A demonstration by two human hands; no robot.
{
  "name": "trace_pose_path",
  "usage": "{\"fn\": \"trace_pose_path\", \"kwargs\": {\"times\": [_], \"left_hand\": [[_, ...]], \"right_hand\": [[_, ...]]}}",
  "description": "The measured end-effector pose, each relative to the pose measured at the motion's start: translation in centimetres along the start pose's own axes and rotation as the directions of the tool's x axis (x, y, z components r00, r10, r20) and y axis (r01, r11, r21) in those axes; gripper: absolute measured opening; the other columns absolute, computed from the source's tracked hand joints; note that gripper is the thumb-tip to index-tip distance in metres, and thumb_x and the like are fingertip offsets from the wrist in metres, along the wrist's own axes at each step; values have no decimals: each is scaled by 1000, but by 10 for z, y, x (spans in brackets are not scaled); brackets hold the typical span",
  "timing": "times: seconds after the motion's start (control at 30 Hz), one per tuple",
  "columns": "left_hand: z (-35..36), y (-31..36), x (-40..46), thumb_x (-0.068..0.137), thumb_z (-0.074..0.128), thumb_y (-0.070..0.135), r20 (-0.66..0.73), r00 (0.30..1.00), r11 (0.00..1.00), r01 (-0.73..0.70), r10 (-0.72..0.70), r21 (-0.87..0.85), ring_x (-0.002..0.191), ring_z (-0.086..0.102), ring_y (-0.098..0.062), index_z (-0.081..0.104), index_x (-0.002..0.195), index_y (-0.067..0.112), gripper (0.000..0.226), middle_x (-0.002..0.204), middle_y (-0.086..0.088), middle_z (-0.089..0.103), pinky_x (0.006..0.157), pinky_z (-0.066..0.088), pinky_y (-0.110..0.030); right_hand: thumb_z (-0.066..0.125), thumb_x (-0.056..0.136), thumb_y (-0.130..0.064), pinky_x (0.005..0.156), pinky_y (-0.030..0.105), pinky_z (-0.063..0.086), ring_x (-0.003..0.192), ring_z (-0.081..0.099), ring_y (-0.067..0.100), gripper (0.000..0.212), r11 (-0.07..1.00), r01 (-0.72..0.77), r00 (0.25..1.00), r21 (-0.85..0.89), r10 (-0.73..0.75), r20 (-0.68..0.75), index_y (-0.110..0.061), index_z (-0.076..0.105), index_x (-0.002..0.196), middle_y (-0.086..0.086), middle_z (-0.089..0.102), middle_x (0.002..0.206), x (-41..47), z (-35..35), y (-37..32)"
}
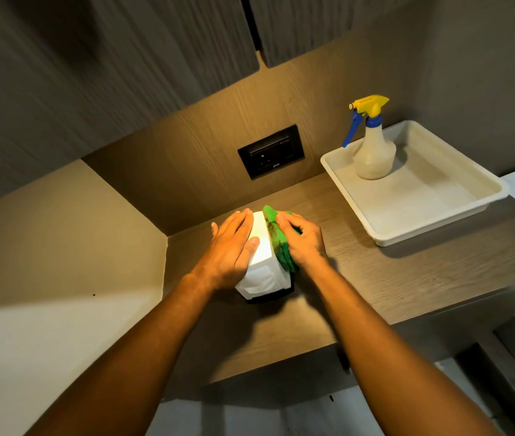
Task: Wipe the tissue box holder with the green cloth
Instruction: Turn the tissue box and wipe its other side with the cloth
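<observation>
- Here, the tissue box holder [262, 262] stands on the worktop [375, 278], towards its left end.
- The left hand [231, 243] rests on its left side, fingers [240, 219] straight.
- The right hand [305, 243], fingers curled, presses the green cloth [278, 243] against its right side.

Green cloth [276, 239], white holder [262, 253].

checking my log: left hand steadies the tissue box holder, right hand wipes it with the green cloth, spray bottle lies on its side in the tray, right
One slip: the head view shows the spray bottle standing upright in the tray, not on its side. The rest is right.
</observation>
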State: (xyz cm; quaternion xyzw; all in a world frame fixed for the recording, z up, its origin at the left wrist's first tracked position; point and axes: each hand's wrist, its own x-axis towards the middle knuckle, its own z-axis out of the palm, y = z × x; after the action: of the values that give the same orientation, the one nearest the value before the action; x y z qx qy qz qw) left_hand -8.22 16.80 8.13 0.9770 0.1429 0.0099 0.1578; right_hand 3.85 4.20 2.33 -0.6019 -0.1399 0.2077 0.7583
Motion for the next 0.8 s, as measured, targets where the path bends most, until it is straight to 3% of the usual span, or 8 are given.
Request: {"fn": "trace_pose_path", "kwargs": {"times": [0.13,0.2,0.27,0.4,0.5,0.6,0.8], "left_hand": [[0,1,-1,100,22,49,-2,1000,1000,5,-5,6,156,6,-21,15,162,14,71,170,-4,13,123,-10,-56],[-1,2,0,100,22,49,1,1000,1000,7,-7,17,156,6,-21,14,162,14,72,170,-4,13,123,-10,-56],[-1,2,-1,100,22,49,2,1000,1000,7,-7,22,156,6,-21,14,162,14,71,170,-4,13,123,-11,-55],[-2,3,-1,101,22,48,-1,1000,1000,1,-1,15,156,5,-21,14,162,14,70,170,-4,13,123,-10,-55],[-2,3,-2,101,21,48,-1,1000,1000,0,0,20,156,5,-20,14,162,14,70,170,-4,13,123,-8,-57],[-2,2,-1,101,21,49,7,1000,1000,1,-2,31,156,5,-21,14,162,14,70,171,-5,11,123,-7,-58],[-3,3,-1,101,20,48,13,1000,999,-2,1,39,156,3,-19,12,162,14,71,171,-4,10,123,-8,-57]], "right_hand": [[58,94,-21,82,13,45,101,57,-5,28,977,94,935,-193,-20,354,-24,66,120,-14,65,112,28,-17,-22],[58,93,-19,87,17,45,103,57,-3,28,948,173,905,-266,-47,423,-26,66,119,-14,65,111,36,-21,-28],[58,93,-20,90,22,44,104,57,0,28,929,215,903,-302,-71,424,-28,67,118,-11,65,112,35,-22,-25],[58,92,-21,85,12,40,100,55,-10,27,910,266,902,-317,-119,414,-31,68,116,-15,63,107,20,-25,-23],[59,93,-20,94,22,42,108,57,7,27,887,312,890,-340,-147,431,-24,68,117,-1,64,114,4,-31,-26],[58,93,-17,98,23,42,111,55,12,27,880,332,879,-339,-159,449,-21,68,118,4,62,117,-18,-37,-28],[59,92,-19,93,13,43,110,54,1,29,909,313,878,-276,-165,450,-33,67,116,-2,60,116,-56,-52,-14]]}}
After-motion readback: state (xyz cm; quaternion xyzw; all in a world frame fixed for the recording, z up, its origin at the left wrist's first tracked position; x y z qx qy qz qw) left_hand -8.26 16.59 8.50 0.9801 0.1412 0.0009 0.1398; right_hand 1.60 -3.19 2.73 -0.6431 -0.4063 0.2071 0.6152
